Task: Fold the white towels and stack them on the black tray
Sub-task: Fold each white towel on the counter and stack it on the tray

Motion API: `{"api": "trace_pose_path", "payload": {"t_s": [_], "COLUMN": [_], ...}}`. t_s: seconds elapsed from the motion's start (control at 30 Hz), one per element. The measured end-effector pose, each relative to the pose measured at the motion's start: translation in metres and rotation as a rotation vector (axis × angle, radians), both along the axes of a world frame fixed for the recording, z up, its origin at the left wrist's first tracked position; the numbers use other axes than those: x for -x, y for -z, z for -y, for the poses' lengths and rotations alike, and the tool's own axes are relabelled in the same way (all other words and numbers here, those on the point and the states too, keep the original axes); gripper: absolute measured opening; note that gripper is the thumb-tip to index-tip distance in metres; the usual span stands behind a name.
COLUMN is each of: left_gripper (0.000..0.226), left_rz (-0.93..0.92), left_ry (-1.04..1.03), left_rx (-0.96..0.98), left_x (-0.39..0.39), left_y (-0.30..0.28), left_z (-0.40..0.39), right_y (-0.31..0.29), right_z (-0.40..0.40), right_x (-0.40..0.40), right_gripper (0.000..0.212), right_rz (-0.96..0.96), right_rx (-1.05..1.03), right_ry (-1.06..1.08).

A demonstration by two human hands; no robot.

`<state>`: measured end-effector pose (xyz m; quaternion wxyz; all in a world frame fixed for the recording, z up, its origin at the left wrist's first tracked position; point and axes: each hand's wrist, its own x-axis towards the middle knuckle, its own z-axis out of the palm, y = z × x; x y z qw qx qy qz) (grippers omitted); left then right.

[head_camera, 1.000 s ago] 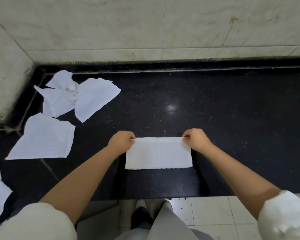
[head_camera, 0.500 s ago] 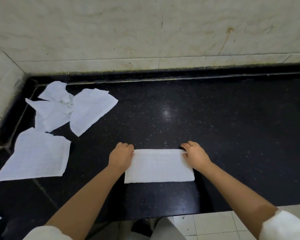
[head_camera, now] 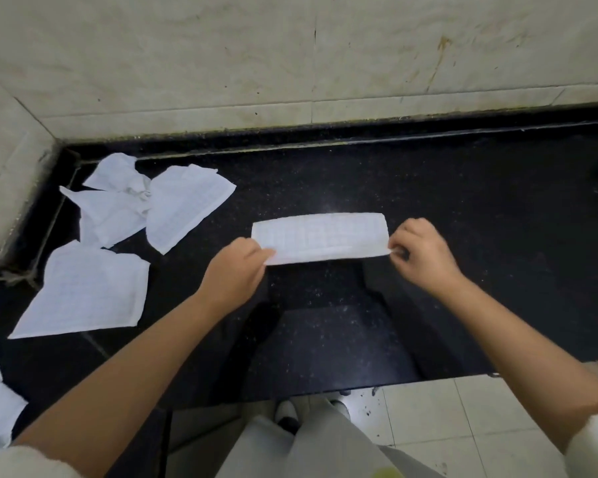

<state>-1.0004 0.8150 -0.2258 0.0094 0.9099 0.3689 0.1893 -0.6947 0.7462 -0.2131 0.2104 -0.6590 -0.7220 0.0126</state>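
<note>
Pinching the near corners of the folded white cloth towel (head_camera: 320,238), the left hand (head_camera: 235,270) and right hand (head_camera: 420,251) hold it taut mid-counter, likely keeping edges aligned for another fold.

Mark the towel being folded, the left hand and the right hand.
folded towel (head_camera: 320,238), head view, middle of its top face.
left hand (head_camera: 233,272), head view, back of the hand.
right hand (head_camera: 420,251), head view, back of the hand.

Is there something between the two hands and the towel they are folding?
No. The left hand pinches the near left corner of the folded towel and the right hand its near right corner; nothing lies between.
</note>
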Motion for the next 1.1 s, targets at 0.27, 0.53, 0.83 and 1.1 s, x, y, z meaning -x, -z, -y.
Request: {"api": "trace_pose_path", "payload": {"t_s": [0.27, 0.53, 0.83, 1.1], "left_gripper": [0.007, 0.035, 0.061, 0.061], "left_rz": [-0.44, -0.185, -0.353, -0.346], "left_ry": [0.119, -0.073, -0.269, -0.262], "left_rx": [0.244, 0.258, 0.522, 0.539], "left_x": [0.008, -0.041, -0.083, -0.084], "left_y": [0.075, 0.065, 0.095, 0.094], "left_z": [0.05, 0.027, 0.034, 0.036], "right_y": [0.093, 0.075, 0.07, 0.067], "right_z": [0.077, 0.05, 0.026, 0.028], "right_x": [0.032, 0.053, 0.063, 0.07], "right_gripper": [0.027, 0.036, 0.029, 0.031], "right_rz": [0.208, -0.032, -0.119, -0.071], "right_rx": [0.363, 0.605, 0.76, 0.788], "right_ry": [0.11, 0.67, 0.813, 0.855]}}
